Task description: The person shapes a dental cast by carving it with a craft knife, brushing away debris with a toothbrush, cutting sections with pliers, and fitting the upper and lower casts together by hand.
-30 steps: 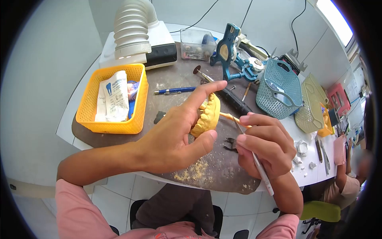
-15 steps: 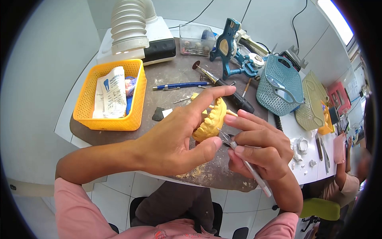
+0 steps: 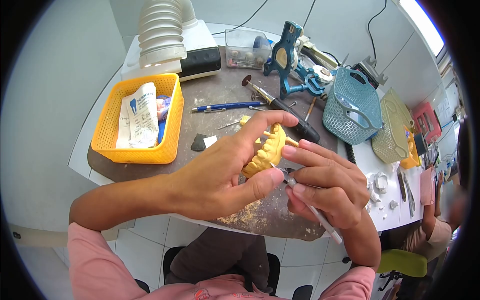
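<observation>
A yellow dental model [image 3: 266, 155] with a row of teeth is held up above the bench by my left hand [image 3: 225, 172], whose fingers wrap round its back and top. My right hand [image 3: 330, 180] grips a craft knife [image 3: 320, 216] like a pen. The knife's blade meets the lower edge of the model, close to my left thumb. Fingertips of my right hand also rest at the model's right side. Part of the blade is hidden behind the thumb.
Yellow shavings lie on the brown mat [image 3: 280, 220]. A yellow basket [image 3: 172, 145] with a paper packet stands left. Behind are a blue pen [image 3: 227, 106], a rotary handpiece [image 3: 295, 120], a blue articulator [image 3: 285, 65] and a teal basket [image 3: 350, 117]. Another person [image 3: 435, 225] sits at far right.
The knife tip has moved slightly left and up along the model's edge, and my left thumb has shifted a little right, toward the blade. Both hands keep their hold.
</observation>
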The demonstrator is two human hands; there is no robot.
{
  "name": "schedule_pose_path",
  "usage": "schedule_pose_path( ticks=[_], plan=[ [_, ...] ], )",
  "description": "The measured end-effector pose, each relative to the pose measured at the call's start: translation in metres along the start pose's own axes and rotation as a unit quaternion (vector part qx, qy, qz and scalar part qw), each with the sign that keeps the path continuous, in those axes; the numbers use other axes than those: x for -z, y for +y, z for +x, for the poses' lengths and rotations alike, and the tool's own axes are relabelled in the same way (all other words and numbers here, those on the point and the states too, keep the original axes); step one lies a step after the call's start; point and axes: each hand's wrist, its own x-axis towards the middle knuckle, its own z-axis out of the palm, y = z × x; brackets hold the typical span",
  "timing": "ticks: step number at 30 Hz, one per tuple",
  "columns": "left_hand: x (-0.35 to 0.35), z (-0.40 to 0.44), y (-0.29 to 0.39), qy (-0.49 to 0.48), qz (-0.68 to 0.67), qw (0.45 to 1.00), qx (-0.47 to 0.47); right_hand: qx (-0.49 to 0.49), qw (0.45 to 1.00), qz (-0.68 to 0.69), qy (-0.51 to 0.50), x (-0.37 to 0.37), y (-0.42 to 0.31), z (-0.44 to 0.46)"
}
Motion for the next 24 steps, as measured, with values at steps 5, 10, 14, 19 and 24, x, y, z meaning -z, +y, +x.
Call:
schedule_pose_path(
  ticks=[5,10,14,19,24],
  plan=[
    [0.0017,0.0000,0.0000,-0.014,0.014,1.000,0.005,0.016,1.000,0.001,-0.003,0.0007,0.0025,-0.0023],
    [0.0013,0.0006,0.0010,-0.020,0.005,1.000,0.017,0.029,1.000,0.005,-0.001,0.0022,0.0017,-0.0019],
    [0.0016,0.0001,0.0007,-0.014,0.025,1.000,0.001,0.006,0.999,-0.002,-0.037,0.0057,-0.0019,-0.0009],
    [0.0003,-0.0014,0.0059,-0.005,0.016,0.999,0.032,0.006,1.000,0.005,-0.030,0.0031,-0.0014,-0.0014],
    [0.0018,-0.0021,0.0068,-0.001,0.031,0.999,0.032,0.008,0.999,0.013,-0.035,0.0038,-0.0013,-0.0001]
  ],
)
